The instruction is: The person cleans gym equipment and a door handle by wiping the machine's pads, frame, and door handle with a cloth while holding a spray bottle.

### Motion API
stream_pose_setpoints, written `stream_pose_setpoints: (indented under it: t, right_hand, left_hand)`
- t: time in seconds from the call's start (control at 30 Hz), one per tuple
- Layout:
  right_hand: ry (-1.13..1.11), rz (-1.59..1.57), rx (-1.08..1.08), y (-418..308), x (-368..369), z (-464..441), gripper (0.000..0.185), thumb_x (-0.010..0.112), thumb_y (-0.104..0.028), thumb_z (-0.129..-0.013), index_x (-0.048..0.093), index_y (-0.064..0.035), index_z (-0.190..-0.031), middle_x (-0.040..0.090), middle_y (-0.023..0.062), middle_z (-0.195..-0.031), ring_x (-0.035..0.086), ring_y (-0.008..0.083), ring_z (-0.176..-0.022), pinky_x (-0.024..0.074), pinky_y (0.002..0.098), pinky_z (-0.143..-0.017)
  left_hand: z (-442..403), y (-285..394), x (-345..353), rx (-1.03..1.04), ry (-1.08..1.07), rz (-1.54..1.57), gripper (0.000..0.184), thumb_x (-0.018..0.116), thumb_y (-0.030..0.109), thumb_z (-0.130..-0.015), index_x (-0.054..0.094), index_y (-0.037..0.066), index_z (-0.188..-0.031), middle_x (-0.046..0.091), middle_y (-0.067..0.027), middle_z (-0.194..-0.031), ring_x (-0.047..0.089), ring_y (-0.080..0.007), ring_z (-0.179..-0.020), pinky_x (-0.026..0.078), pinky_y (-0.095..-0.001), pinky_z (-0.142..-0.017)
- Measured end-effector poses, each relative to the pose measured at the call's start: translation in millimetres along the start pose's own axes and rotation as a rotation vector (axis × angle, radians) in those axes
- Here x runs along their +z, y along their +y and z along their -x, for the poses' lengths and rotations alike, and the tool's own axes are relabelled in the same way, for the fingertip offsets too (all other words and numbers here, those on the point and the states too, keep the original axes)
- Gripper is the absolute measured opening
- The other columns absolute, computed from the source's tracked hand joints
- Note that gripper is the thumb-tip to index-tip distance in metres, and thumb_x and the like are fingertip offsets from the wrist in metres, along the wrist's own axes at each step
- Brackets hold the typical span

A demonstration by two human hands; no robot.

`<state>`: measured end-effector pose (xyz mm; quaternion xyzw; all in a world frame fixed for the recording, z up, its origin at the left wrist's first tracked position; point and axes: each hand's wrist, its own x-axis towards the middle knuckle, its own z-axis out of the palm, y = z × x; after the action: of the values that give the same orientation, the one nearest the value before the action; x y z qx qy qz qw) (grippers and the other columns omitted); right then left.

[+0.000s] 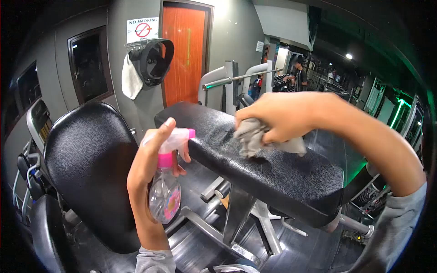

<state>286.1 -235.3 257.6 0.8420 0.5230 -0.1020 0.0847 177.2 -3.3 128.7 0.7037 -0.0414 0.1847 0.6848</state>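
Note:
My left hand (152,150) is wrapped round the neck of a clear spray bottle (165,195) with a pink and white trigger head and a colourful label. The bottle hangs upright in front of the long black padded bench (291,182). Over the bench, my right hand (273,116) grips a crumpled grey cloth (251,136). The cloth rests against the top of the padding, and one end trails out to the right below the palm. Part of the right hand is slightly smeared by motion.
A black padded seat back (91,168) stands close on the left. Behind the bench are a barbell (241,78) on a rack and an orange door (184,50). A white towel (131,79) hangs on wall hooks. Another person (299,75) stands far back near dumbbells.

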Motion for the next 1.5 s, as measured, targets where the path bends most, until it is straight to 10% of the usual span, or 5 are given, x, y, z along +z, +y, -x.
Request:
stream_pose_setpoints:
  t: [0.3,0.63,0.97,1.23,1.5]
  right_hand:
    - [0.013,-0.354,-0.379,88.7,15.0,-3.2,0.047,0.071,-0.012,-0.075,0.060,-0.0081,-0.121,0.066,0.0062,-0.114,0.062,0.0182,-0.104,0.0480,0.0359,-0.094]
    - [0.710,-0.157,-0.661,92.0,68.8,-110.8,0.039,0.065,-0.010,-0.076,0.061,-0.0087,-0.115,0.063,0.0154,-0.104,0.061,0.0360,-0.102,0.0486,0.0438,-0.089]
    - [0.206,-0.407,-0.523,99.7,47.0,-4.7,0.039,0.065,-0.010,-0.071,0.063,-0.0008,-0.109,0.069,0.0111,-0.101,0.067,0.0201,-0.095,0.0494,0.0313,-0.089]
    - [0.614,-0.445,-0.687,120.9,76.2,-68.2,0.033,0.066,-0.010,-0.078,0.059,-0.0032,-0.110,0.070,0.0128,-0.097,0.069,0.0255,-0.093,0.0505,0.0343,-0.085]
    - [0.257,-0.469,-0.815,82.0,63.0,-16.9,0.043,0.071,-0.010,-0.065,0.066,-0.0015,-0.107,0.071,0.0104,-0.100,0.068,0.0231,-0.093,0.0503,0.0324,-0.089]
  left_hand:
    - [5.7,-6.5,32.8,0.026,0.036,0.032,0.063,0.044,0.051,-0.097,0.066,-0.004,-0.080,0.064,-0.0132,-0.063,0.057,-0.0183,-0.042,0.051,-0.0301,-0.041]
    - [30.6,9.9,61.1,-0.004,0.192,-0.074,0.059,0.045,0.048,-0.098,0.066,-0.006,-0.085,0.065,-0.0137,-0.067,0.058,-0.0190,-0.043,0.051,-0.0292,-0.042]
    - [68.9,10.2,68.2,-0.021,0.289,-0.077,0.057,0.044,0.045,-0.098,0.067,-0.008,-0.097,0.065,-0.0138,-0.069,0.059,-0.0180,-0.044,0.051,-0.0285,-0.041]
    - [81.3,8.9,83.2,0.009,0.306,-0.083,0.057,0.042,0.042,-0.100,0.065,-0.010,-0.100,0.064,-0.0136,-0.070,0.057,-0.0162,-0.043,0.052,-0.0276,-0.042]
    - [90.8,7.2,100.6,0.079,0.308,-0.076,0.055,0.040,0.040,-0.101,0.063,-0.010,-0.098,0.065,-0.0139,-0.072,0.057,-0.0152,-0.043,0.053,-0.0289,-0.045]
